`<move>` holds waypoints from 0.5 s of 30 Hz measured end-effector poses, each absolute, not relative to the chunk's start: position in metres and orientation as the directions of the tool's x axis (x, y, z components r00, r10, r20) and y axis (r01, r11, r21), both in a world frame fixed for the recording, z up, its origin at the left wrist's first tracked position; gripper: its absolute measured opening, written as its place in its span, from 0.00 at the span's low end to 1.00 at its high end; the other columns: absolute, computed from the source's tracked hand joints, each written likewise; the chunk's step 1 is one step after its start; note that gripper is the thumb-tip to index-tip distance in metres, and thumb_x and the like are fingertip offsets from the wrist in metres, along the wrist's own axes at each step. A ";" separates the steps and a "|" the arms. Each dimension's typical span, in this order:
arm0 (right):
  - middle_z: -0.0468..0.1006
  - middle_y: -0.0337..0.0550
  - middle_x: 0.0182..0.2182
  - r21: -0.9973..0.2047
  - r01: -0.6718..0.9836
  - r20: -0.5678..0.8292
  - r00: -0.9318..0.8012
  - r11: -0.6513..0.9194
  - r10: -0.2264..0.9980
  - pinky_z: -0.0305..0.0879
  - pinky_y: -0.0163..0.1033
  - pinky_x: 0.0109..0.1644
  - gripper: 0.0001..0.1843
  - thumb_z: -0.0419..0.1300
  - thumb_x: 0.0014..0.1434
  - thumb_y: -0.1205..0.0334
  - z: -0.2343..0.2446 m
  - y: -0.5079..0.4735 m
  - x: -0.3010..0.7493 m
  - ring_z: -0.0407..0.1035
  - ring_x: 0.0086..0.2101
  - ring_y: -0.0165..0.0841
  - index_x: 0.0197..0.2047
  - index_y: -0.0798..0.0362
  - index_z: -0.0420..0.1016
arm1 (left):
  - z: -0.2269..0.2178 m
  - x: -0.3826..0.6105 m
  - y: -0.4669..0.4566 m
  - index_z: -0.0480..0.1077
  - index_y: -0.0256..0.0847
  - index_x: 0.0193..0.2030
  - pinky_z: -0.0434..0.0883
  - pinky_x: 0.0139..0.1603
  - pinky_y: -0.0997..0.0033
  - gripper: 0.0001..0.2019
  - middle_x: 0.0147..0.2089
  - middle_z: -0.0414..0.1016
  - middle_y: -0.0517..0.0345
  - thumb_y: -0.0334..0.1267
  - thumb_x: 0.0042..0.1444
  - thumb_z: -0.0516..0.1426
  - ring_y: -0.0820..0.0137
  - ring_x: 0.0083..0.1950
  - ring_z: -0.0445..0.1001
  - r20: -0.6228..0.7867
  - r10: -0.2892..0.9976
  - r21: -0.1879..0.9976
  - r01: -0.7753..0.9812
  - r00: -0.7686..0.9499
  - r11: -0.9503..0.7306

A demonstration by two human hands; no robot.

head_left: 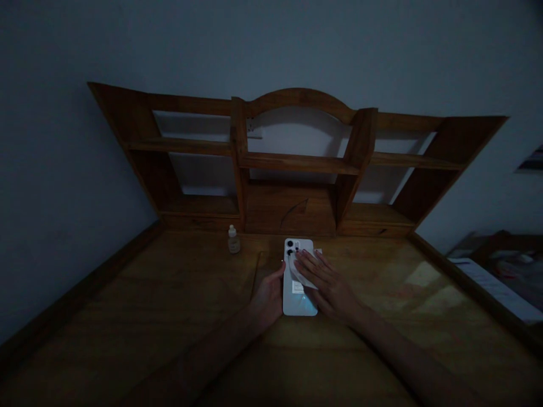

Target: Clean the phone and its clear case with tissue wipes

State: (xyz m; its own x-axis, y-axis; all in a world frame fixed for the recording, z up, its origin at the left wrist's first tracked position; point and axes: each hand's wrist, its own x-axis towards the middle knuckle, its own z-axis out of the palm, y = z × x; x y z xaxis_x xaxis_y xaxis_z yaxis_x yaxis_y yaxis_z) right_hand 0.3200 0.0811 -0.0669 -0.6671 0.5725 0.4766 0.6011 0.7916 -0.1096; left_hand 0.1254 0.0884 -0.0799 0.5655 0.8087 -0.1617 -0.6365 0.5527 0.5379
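Observation:
A white smartphone [299,302] lies back side up on the wooden desk [169,316], camera lenses at its far end. My left hand [267,297] rests against the phone's left edge, thumb along the side, steadying it. My right hand [324,282] lies flat across the phone's upper right, fingers stretched out and pressing a small white cloth or wipe [297,274] onto the phone's back.
A small white-capped dropper bottle [233,239] stands on the desk to the left behind the phone. A wooden shelf hutch [297,164] rises along the back against the wall. At the right, beyond the desk edge, lies a bed with items [500,277]. The room is dim.

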 end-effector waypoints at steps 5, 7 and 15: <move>0.47 0.44 0.72 -0.114 0.596 0.455 -0.680 0.795 0.575 0.40 0.60 0.73 0.34 0.49 0.67 0.68 -0.064 0.082 0.323 0.40 0.70 0.41 0.74 0.49 0.44 | -0.087 0.126 0.093 0.72 0.36 0.56 0.66 0.61 0.59 0.21 0.51 0.79 0.44 0.47 0.63 0.54 0.57 0.57 0.74 -0.169 0.784 0.473 -0.649 0.597 0.596; 0.47 0.44 0.72 -0.117 0.595 0.455 -0.679 0.795 0.576 0.40 0.60 0.73 0.34 0.49 0.67 0.68 -0.063 0.082 0.323 0.40 0.70 0.41 0.74 0.50 0.45 | -0.086 0.127 0.094 0.72 0.35 0.56 0.65 0.62 0.60 0.21 0.51 0.78 0.44 0.47 0.63 0.54 0.57 0.58 0.73 -0.175 0.779 0.458 -0.650 0.603 0.606; 0.46 0.47 0.72 -0.132 0.562 0.402 -0.722 0.816 0.563 0.42 0.59 0.72 0.35 0.49 0.67 0.67 -0.065 0.081 0.321 0.41 0.70 0.41 0.74 0.53 0.41 | -0.081 0.131 0.096 0.74 0.36 0.53 0.65 0.61 0.67 0.18 0.51 0.78 0.46 0.45 0.64 0.53 0.62 0.58 0.73 -0.190 0.799 0.476 -0.659 0.570 0.583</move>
